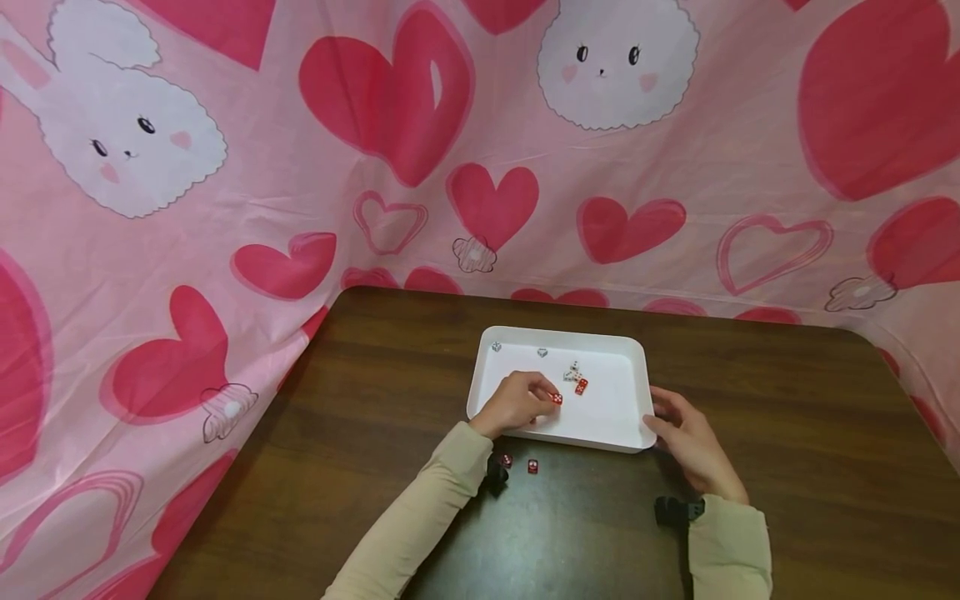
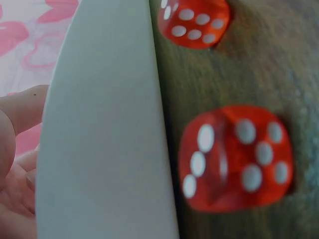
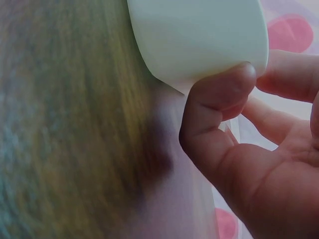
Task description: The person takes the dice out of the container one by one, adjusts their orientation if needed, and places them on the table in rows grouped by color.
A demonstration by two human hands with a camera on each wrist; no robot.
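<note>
Over the white tray point(image 1: 600, 417), my left hand point(image 1: 517, 400) pinches a red die point(image 1: 557, 399) between thumb and fingertips. Against the tray's right near corner, my right hand point(image 1: 693, 442) grips the wall, its bent thumb point(image 3: 222, 92) pressed to the outside. Inside the tray, a second red die point(image 1: 581, 387) touches a small cluster of white dice point(image 1: 573, 372). On the tabletop before the tray lie two more red dice, one point(image 1: 532, 467) standing apart and one point(image 1: 507, 460) beside the left cuff. In the left wrist view the tray wall hides the left fingertips.
Two pale, clear-looking dice sit along the tray's far side, one point(image 1: 497, 347) in the left corner and one point(image 1: 542, 352) further right. The tray stands on a dark wooden table point(image 1: 375, 392). A pink heart-patterned cloth point(image 1: 420, 200) hangs behind and to the left.
</note>
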